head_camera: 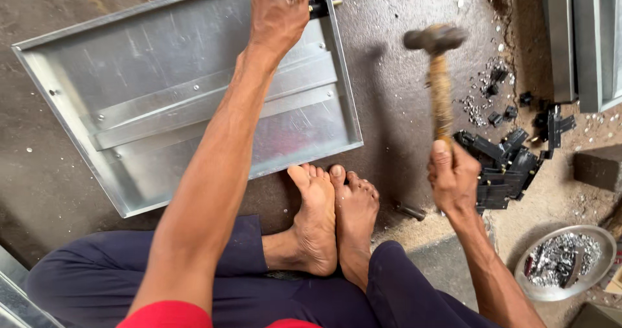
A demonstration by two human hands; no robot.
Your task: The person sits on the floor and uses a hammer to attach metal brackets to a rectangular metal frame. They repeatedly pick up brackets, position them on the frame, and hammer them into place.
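1. Your left hand [280, 11] reached far forward, arm fully stretched, fingers curled shut.
2. Your right hand [453, 178] was raised beside you, fist closed, wrist cocked upward.

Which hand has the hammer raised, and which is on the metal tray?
The right hand grips the hammer, lifted above the floor. The left hand presses on the tray's far corner.

- The place is a small metalworking workshop where the work happens on a bare concrete floor [402, 108].
- A galvanised sheet-metal tray [162, 88] lies flat on it.
- A hammer [437, 62], a heap of black plastic fittings [502, 169] and a metal bowl of small fasteners [564, 263] sit near the floor's right edge.
- More sheet-metal sections [583, 36] stand at the top right corner.
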